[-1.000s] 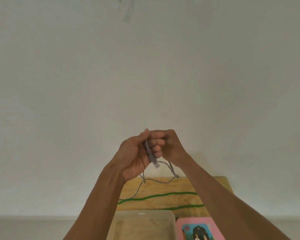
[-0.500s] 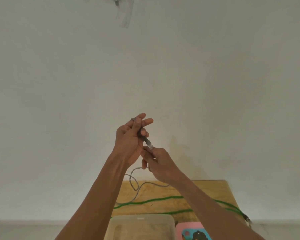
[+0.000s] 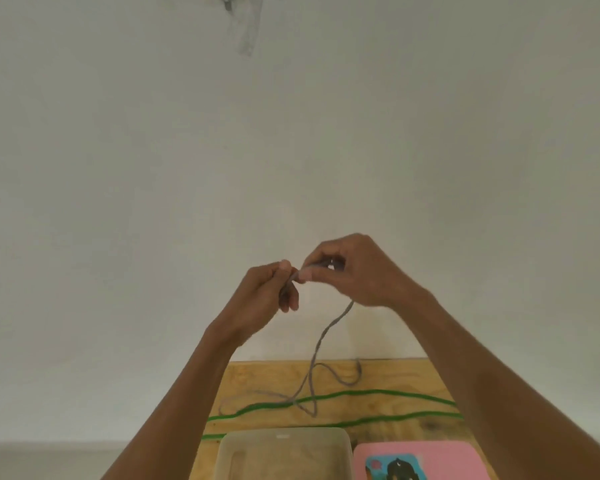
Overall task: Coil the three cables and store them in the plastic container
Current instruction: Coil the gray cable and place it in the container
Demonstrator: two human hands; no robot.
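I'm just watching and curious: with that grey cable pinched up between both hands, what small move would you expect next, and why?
Probably the right hand draws up more slack and lays another loop against the left hand. Both pinch the grey cable near one end, while most of it trails loose onto the wooden table, uncoiled. The green cable lies untouched, and no cable shows in the visible part of the plastic container.

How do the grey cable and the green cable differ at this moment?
The grey cable is pinched at its upper end by the left hand and the right hand and hangs down to the wooden board; the green cable lies wholly on that board, untouched. The grey one falls in loose loops, while the green one runs in long, nearly straight lines. Grey looks thinner and duller, green brighter. Neither is in the plastic container.
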